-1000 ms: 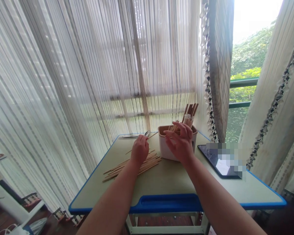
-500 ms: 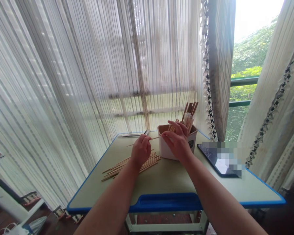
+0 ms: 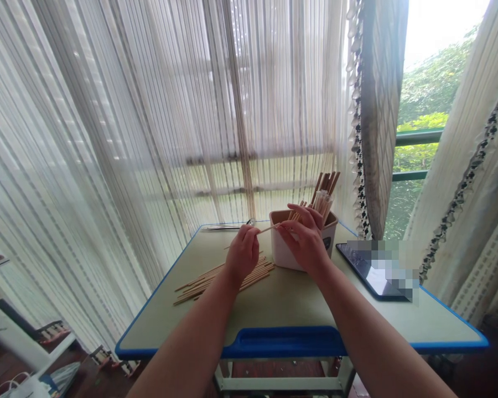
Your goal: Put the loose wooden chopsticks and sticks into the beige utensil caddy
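Head camera view: the table (image 3: pixel 290 309) is presenting its blue front edge nearest the viewer, with a blue recessed tray (image 3: pixel 288 336) running along the middle of that edge. Both forearms are reaching over it from the near side. Loose wooden sticks (image 3: pixel 256 275) are lying in a slanted heap on the tabletop, partly hidden under the left forearm.

The left hand (image 3: pixel 243 253) is hovering above the heap's far side, its fingers closing narrowly around a single stick (image 3: pixel 268 228). That stick is lying between the two hands, slanting up toward the right; a thin end is appearing beyond the left hand's outer side. The right hand (image 3: pixel 306 237) is pinching the stick's right end between thumb and forefinger, its other fingers lifting clear.

To the right, a dark tablet (image 3: pixel 371 276) is lying flat, pixelation partly covering it. Behind the right hand, a white container (image 3: pixel 286 251) with a tan inner wall is standing upright on the table, holding pale sticks and taller dark brown sticks (image 3: pixel 326 182). Near the far left corner, slim metal utensils (image 3: pixel 222 228) are lying along the edge.

Beyond, a sheer striped curtain (image 3: pixel 149 110) is hanging behind the table; at right, green railings (image 3: pixel 419 138) and trees (image 3: pixel 434 91) are showing through the gap.
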`<state>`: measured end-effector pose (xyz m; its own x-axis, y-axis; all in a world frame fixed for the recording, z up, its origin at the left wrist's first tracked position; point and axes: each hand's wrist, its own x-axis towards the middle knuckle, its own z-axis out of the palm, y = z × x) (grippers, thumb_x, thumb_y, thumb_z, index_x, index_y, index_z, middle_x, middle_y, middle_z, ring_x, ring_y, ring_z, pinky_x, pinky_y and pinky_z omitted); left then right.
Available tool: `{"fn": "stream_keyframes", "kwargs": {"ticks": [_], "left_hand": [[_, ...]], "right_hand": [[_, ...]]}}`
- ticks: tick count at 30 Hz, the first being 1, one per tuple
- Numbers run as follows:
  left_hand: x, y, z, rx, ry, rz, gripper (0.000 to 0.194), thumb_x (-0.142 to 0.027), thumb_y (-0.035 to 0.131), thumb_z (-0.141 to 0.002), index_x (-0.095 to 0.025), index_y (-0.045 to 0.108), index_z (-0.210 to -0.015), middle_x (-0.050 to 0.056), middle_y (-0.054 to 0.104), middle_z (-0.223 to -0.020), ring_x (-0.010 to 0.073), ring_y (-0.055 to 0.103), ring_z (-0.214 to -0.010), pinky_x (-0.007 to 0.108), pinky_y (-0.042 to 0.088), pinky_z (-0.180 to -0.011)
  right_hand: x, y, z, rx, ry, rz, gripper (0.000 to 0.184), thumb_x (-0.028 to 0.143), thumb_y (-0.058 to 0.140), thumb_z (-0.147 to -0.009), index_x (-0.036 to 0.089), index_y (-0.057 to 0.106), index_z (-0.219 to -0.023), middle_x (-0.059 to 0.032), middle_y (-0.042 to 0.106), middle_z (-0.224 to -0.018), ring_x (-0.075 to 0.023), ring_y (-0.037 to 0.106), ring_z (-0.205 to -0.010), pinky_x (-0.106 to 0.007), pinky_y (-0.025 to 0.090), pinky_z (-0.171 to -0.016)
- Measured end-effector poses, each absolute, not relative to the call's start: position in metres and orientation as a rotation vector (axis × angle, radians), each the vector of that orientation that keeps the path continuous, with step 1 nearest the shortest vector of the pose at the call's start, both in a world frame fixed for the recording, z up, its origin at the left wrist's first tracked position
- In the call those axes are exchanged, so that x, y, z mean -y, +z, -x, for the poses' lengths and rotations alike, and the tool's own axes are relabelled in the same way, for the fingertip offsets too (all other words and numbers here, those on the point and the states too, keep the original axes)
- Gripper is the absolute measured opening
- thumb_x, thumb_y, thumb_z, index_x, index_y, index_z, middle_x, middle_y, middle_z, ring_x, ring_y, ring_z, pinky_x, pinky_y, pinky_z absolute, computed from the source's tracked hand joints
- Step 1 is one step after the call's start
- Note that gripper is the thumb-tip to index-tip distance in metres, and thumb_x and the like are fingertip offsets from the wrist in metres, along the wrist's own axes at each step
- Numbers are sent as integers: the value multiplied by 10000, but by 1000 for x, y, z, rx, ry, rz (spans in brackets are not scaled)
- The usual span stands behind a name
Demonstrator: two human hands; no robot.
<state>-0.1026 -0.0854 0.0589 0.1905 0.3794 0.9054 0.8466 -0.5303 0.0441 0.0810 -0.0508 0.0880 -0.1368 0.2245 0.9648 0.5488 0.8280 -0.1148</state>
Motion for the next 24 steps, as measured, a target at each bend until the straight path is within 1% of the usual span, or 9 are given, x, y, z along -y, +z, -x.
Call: {"fn": "stream_keyframes", "kwargs": {"ticks": [3, 7, 12, 15, 17, 18, 20, 24], "left_hand": [[86, 60, 102, 1143, -1297, 2020, 198, -172, 338, -905, -166, 501, -1017, 85, 530, -959, 161, 539, -849, 310, 486, -768], [86, 60, 100, 1098, -1277, 2026, 189, -169, 362, -895, -164, 510, -1012, 82, 530, -933, 157, 531, -806, 302, 486, -725], [87, 61, 101, 1094, -1249, 2039, 213, -182, 379, -895, -170, 528, -1046, 87, 548, -941, 165, 547, -827, 307, 491, -731], [86, 61, 103, 1100, -1254, 2008, 304, -229, 426, -892, -179, 473, -1187, 110, 562, -1063, 200, 541, -981, 361, 480, -846], [83, 60, 106, 1147, -1330, 1887, 383, -254, 441, -892, -165, 409, -1263, 137, 536, -1170, 228, 493, -1108, 413, 435, -942], [81, 59, 109, 1180, -1381, 1807, 392, -259, 437, -896, -154, 396, -1272, 149, 522, -1199, 236, 471, -1146, 429, 414, -970], [76, 56, 113, 1244, -1461, 1674, 351, -255, 416, -908, -143, 421, -1241, 154, 527, -1189, 232, 467, -1153, 430, 403, -982], [67, 50, 121, 1321, -1452, 1642, 231, -244, 402, -916, -158, 515, -1098, 113, 583, -1046, 207, 523, -1035, 391, 434, -925]], "right_hand": [[51, 88, -80, 1719, -307, 605, 157, 357, 623, -794, 249, 688, -887, -44, 531, -1266, -260, 375, -1194, -461, 365, -1014], [50, 88, -80, 1724, -303, 589, 105, 299, 602, -813, 233, 681, -837, -49, 546, -1244, -262, 376, -1189, -451, 377, -998], [53, 90, -79, 1697, -289, 552, 75, 272, 612, -805, 237, 653, -857, -46, 576, -1201, -253, 402, -1168, -447, 380, -988], [57, 93, -83, 1567, -281, 535, 66, 236, 565, -834, 232, 612, -880, -56, 594, -1141, -239, 461, -1119, -458, 376, -969], [59, 96, -90, 1357, -266, 515, 82, 214, 496, -867, 221, 560, -919, -75, 585, -1100, -234, 499, -1087, -474, 374, -953], [59, 98, -94, 1233, -261, 497, 92, 208, 457, -884, 217, 533, -935, -83, 570, -1078, -234, 511, -1078, -479, 376, -944], [56, 102, -104, 1005, -269, 457, 102, 218, 399, -907, 218, 494, -945, -92, 530, -1035, -242, 517, -1073, -487, 379, -930], [48, 108, -118, 772, -327, 469, 114, 253, 355, -925, 236, 466, -908, -103, 520, -1007, -255, 524, -1014, -503, 390, -888]]}}
